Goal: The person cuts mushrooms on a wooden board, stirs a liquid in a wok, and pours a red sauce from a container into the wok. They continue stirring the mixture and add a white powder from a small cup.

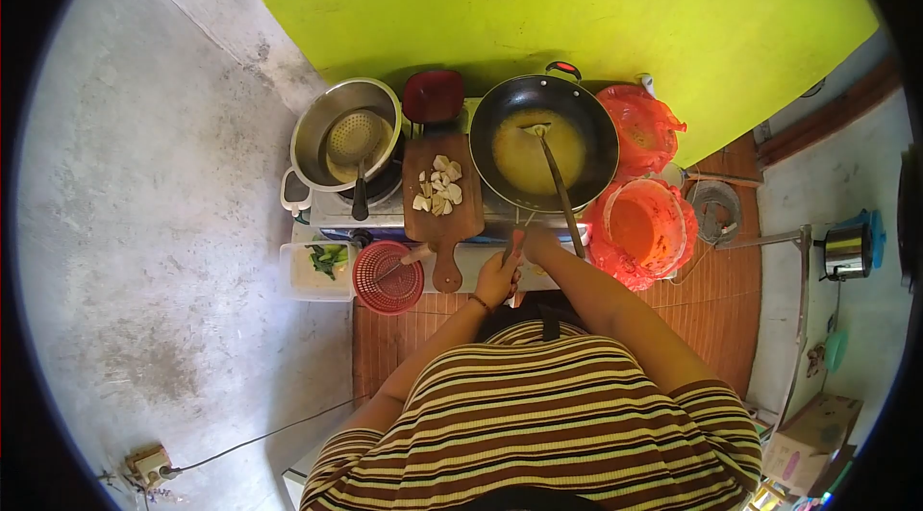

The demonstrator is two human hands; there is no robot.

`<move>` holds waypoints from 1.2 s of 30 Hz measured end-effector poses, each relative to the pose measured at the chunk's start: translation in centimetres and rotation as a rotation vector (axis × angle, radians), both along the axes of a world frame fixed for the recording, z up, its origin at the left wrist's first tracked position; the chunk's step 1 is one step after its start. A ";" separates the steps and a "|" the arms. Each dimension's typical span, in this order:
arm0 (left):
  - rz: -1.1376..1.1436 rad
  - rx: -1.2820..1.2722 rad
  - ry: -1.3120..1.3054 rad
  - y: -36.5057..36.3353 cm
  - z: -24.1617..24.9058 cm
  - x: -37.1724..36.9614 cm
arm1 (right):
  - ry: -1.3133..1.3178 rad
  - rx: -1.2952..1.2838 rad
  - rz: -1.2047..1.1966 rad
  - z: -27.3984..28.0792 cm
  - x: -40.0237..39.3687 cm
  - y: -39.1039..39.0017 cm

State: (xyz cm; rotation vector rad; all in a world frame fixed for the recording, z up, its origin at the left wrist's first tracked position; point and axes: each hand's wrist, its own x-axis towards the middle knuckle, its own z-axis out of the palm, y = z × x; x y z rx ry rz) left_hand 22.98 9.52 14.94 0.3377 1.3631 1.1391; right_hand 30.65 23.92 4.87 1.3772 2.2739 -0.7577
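My left hand [497, 276] is closed around the red handle [516, 240] at the near side of a black wok [487, 150]. Close beside it is my right hand [541, 247], its fingers hidden from this angle. Yellowish liquid [519, 160] covers the wok's bottom. A long-handled metal spatula [556, 170] leans in the wok, its handle passing over the near rim to the right of my right hand. Left of the wok, pale cut chunks [440, 186] lie on a wooden cutting board [418, 148].
A steel pot [306, 141] with a strainer ladle [354, 138] stands at left. Nearer are a red basket [388, 292] and a clear container [300, 285] with greens. Two containers lined with red plastic, a far one [639, 122] and a near one [639, 223], flank the wok's right.
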 end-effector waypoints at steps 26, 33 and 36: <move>0.032 0.022 -0.006 0.0 -0.6 0.1 | -0.040 -0.041 0.105 1.3 0.1 0.0; 0.041 0.004 -0.012 0.0 0.1 0.1 | -0.043 -0.073 0.093 2.2 0.0 0.0; 0.040 0.003 0.000 0.0 0.3 0.2 | -0.029 -0.086 0.121 1.4 0.2 0.1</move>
